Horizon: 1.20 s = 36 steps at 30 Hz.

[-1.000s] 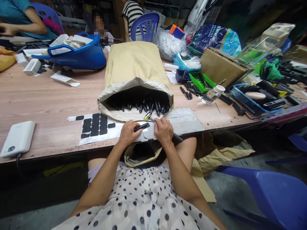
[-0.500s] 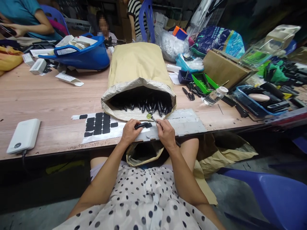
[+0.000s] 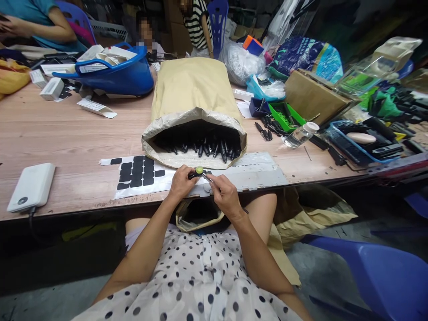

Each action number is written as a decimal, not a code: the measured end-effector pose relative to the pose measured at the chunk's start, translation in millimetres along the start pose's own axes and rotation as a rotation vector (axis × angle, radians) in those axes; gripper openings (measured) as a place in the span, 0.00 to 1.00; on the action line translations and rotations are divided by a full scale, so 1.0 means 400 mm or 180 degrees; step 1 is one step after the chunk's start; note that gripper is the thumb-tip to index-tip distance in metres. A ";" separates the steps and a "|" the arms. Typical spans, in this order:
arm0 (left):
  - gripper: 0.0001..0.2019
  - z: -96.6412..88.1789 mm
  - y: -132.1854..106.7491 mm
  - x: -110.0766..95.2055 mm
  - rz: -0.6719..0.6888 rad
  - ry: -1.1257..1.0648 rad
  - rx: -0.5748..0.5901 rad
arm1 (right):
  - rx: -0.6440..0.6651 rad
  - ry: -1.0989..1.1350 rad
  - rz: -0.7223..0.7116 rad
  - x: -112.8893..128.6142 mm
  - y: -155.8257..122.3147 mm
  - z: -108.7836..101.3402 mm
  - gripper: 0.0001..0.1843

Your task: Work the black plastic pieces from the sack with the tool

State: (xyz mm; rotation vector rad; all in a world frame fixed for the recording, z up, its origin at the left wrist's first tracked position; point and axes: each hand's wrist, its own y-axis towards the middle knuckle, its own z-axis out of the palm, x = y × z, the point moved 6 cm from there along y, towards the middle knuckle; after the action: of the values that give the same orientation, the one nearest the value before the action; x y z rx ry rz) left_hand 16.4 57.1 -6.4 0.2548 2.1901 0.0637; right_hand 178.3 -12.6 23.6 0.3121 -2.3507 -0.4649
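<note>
At the table's front edge my left hand [image 3: 181, 182] is closed on a small black part [image 3: 192, 175]. My right hand [image 3: 225, 191] pinches a thin metal tool [image 3: 206, 177], whose exact kind I cannot make out. A round yellow-green disc [image 3: 199, 170] shows at the tool's far end, directly over the black part; whether they touch is unclear. Just behind both hands lies a paper sack [image 3: 192, 84], its mouth facing me, with several black pointed pieces [image 3: 219, 149] inside. To the left, a white sheet [image 3: 125, 191] carries rows of black rounded-square pads [image 3: 137, 174].
A grey board [image 3: 261, 171] lies under and right of my hands. White power bank [image 3: 31, 187] with a cable at left; blue basket [image 3: 117, 73] of boxes behind. On the right are a clear bottle [image 3: 297, 136], a green tray [image 3: 282, 111] and a blue-rimmed basket [image 3: 364, 142]. Other people are beyond.
My right hand has moved slightly left, bringing the yellow-green disc from beside the black part to over it. The left hand has barely moved. A person in stripes behind has shifted right.
</note>
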 end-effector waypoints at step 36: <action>0.08 0.000 -0.016 -0.007 0.0371 0.0255 0.0039 | -0.0380 -0.1796 0.0179 -0.120 0.045 0.007 0.17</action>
State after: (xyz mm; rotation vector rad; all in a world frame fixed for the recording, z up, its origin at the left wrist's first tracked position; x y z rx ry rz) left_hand 16.9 50.2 -5.0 0.3927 2.2542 0.1275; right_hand 209.2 21.2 0.3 0.0580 -2.8486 -0.7385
